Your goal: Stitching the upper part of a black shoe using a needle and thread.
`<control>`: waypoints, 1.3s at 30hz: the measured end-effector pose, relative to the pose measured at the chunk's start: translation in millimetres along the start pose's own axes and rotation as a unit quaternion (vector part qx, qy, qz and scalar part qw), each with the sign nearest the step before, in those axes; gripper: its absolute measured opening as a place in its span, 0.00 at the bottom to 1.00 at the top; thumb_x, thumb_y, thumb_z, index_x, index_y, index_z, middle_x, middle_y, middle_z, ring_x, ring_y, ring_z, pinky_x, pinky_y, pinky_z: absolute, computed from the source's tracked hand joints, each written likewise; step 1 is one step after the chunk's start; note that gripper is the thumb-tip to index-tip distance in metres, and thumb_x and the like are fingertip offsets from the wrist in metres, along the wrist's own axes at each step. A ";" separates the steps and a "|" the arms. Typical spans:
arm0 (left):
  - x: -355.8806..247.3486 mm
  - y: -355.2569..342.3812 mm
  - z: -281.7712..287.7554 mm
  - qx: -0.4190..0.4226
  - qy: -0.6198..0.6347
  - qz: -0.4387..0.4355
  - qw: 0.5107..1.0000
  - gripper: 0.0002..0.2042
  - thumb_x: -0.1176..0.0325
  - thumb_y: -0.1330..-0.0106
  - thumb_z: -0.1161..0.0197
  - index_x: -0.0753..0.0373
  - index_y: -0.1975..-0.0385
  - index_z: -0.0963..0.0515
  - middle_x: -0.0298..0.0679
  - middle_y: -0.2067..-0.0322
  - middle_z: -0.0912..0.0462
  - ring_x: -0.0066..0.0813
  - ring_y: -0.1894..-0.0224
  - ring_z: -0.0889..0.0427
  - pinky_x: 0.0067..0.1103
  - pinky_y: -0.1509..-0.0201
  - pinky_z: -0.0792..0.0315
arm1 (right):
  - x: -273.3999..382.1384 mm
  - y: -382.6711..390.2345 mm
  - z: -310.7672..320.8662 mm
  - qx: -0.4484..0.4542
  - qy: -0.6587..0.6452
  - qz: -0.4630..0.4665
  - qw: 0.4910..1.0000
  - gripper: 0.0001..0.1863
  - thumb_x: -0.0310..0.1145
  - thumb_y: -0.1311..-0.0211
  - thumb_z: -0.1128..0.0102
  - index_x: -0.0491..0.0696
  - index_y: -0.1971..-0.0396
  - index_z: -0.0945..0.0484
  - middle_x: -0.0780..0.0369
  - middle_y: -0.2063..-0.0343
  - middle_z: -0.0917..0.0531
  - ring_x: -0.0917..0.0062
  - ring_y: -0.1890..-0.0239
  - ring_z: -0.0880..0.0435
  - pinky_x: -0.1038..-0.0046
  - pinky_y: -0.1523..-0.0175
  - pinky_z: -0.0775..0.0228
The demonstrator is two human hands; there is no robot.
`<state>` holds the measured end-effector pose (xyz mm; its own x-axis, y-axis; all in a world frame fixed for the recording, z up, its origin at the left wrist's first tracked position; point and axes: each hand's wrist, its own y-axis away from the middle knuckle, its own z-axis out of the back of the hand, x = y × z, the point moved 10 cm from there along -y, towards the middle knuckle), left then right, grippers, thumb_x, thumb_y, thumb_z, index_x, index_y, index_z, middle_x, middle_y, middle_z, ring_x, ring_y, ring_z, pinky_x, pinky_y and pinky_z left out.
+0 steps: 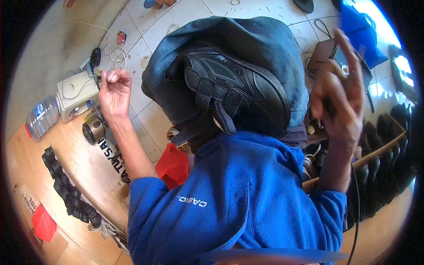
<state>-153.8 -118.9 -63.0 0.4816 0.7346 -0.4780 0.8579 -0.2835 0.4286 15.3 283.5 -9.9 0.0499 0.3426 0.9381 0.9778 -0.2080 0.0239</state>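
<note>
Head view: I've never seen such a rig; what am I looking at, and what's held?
No robot here, just a bare-handed person. This single picture comes from a wide fisheye camera on their head, looking down, so edges bend; its left is their left. A black shoe rests on dark blue cloth in front of them. The left hand, partly curled, and the right hand, slightly blurred, are raised on either side, apart from the shoe. I can't tell whether either pinches something thin.

Footwear workshop, as far as the blurred, curved margins allow judgement: a black shoe (pixel 240 86) lies on a cloth-covered lap (pixel 274 39), scraps (pixel 173 28) litter the tiled floor (pixel 190 9), and a wooden-edged rack (pixel 371 155) at right bears rows of dark objects (pixel 388 163).
</note>
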 end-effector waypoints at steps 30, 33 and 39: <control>180.6 42.2 -94.9 0.245 -0.625 0.163 0.724 0.33 0.60 0.58 0.21 0.67 0.52 0.26 0.38 0.58 0.20 0.28 0.55 0.23 0.24 0.45 0.31 | -36.6 25.6 -12.6 0.022 0.301 0.019 0.953 0.43 0.28 0.47 0.32 0.51 0.33 0.46 0.60 0.69 0.22 0.81 0.70 0.24 0.77 0.68 0.32; 193.8 51.5 -91.4 0.204 -0.553 0.245 0.770 0.35 0.58 0.59 0.20 0.67 0.51 0.28 0.39 0.57 0.21 0.29 0.53 0.24 0.25 0.43 0.32 | -20.4 37.0 50.5 -0.148 0.352 -0.106 0.918 0.24 0.26 0.37 0.46 0.46 0.40 0.34 0.58 0.66 0.19 0.75 0.65 0.20 0.72 0.61 0.28; 193.0 41.8 -78.1 0.221 -0.550 0.230 0.772 0.37 0.55 0.60 0.20 0.68 0.50 0.29 0.40 0.55 0.22 0.31 0.52 0.24 0.25 0.41 0.32 | 12.7 53.1 -11.9 0.073 0.465 0.137 0.872 0.15 0.17 0.53 0.37 0.41 0.62 0.20 0.57 0.73 0.19 0.70 0.74 0.17 0.73 0.69 0.25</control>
<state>-39.0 59.1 -77.4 0.4056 -0.4052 -0.8193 0.4120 -0.7191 0.5596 65.5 265.9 7.4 0.1651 -0.6061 0.7781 0.9741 -0.0236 -0.2251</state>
